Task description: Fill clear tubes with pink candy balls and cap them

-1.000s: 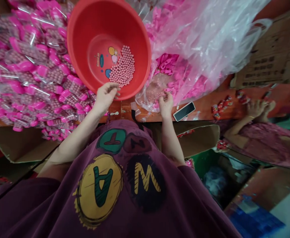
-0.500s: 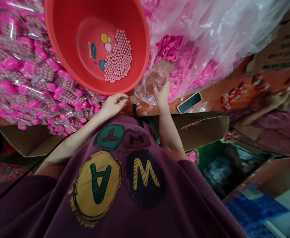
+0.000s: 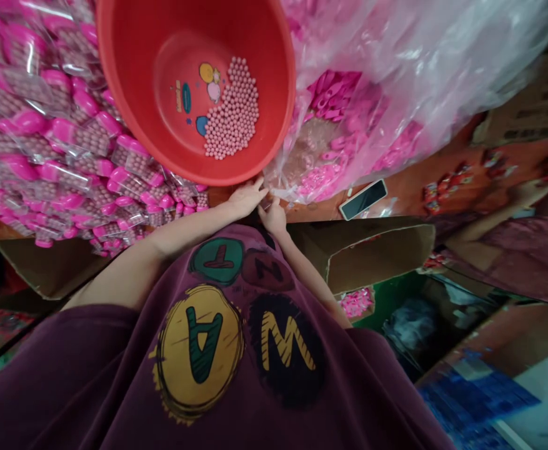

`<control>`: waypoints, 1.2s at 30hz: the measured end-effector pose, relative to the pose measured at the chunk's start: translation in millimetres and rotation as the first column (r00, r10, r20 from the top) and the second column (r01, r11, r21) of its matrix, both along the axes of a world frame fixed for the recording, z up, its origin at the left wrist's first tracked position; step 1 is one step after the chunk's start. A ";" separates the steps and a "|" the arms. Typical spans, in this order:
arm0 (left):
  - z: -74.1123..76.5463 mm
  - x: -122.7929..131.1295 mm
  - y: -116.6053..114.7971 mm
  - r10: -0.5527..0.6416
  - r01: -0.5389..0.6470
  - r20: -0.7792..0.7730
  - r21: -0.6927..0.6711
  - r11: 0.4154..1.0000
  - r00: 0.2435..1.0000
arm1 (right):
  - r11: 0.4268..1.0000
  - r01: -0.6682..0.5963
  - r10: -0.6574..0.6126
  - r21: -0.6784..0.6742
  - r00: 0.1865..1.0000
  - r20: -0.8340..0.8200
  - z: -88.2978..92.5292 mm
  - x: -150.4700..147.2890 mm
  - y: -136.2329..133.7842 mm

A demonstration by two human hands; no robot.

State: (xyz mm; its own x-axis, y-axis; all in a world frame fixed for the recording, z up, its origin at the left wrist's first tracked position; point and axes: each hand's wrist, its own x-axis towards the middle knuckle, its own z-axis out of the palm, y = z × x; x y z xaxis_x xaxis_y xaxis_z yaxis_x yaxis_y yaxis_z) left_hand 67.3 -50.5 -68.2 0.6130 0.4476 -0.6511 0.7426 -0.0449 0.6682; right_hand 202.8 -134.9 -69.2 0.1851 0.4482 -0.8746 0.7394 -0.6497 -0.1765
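Note:
My left hand (image 3: pixel 245 199) and my right hand (image 3: pixel 272 217) meet at the table's near edge, just below the rim of a red basin (image 3: pixel 128 94). Both have their fingers pinched together around something small that I cannot make out. A patch of small pink beads (image 3: pixel 233 115) lies in the basin's bottom. Just right of my hands hangs a big clear plastic bag (image 3: pixel 386 81) holding pink plastic pieces. Left of the basin lies a heap of small clear packets with pink caps (image 3: pixel 44 144).
A phone (image 3: pixel 363 199) lies on the orange table right of my hands. Another person in a pink sleeve (image 3: pixel 512 250) works at the far right among small red items. An open cardboard box (image 3: pixel 372 256) stands below the table edge.
My right hand came out of the plastic bag and dropped to the table edge. My left hand slid right from the basin's rim to meet it. The view shifted slightly.

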 end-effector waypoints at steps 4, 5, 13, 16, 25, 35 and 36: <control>-5.0 -9.6 -1.5 0.239 -0.232 0.005 -0.223 0.947 0.971 | 0.995 -0.005 0.011 0.104 0.998 -0.062 8.8 7.5 -1.3; -3.7 -17.6 -2.6 0.349 -0.334 -0.008 -0.314 0.889 0.937 | 0.991 -0.007 0.018 0.131 0.997 -0.080 14.3 10.9 -1.5; 34.9 -120.9 -27.8 0.833 -0.689 -0.091 -0.614 0.385 0.546 | 0.783 0.187 0.021 0.593 0.945 -0.325 35.1 16.6 73.9; 48.0 -134.1 -23.3 0.968 -0.773 -0.174 -0.634 0.031 0.181 | 0.688 -0.118 0.340 0.716 0.924 -0.174 17.6 -3.0 142.4; 59.5 -104.6 18.9 0.975 -0.914 -0.189 -0.364 -0.179 -0.116 | 0.314 -0.735 0.756 0.600 0.576 0.310 -46.6 -34.8 312.0; 63.4 -88.4 23.8 0.973 -0.926 -0.117 -0.304 -0.225 -0.198 | 0.395 -0.791 0.909 0.467 0.411 -0.074 -39.2 -49.1 239.5; 64.0 -89.1 25.3 0.977 -0.926 -0.116 -0.314 -0.208 -0.180 | 0.433 -0.750 0.896 0.500 0.417 -0.149 -37.9 -55.4 231.1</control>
State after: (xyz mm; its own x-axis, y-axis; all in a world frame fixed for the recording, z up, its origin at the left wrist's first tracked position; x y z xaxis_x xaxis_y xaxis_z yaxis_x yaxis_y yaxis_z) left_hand -21.8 -25.2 -4.2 -0.3100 0.4728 -0.8249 -0.3130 0.7685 0.5581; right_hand 147.3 96.2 -107.0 -0.7077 0.4444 -0.5492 0.7053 0.3988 -0.5862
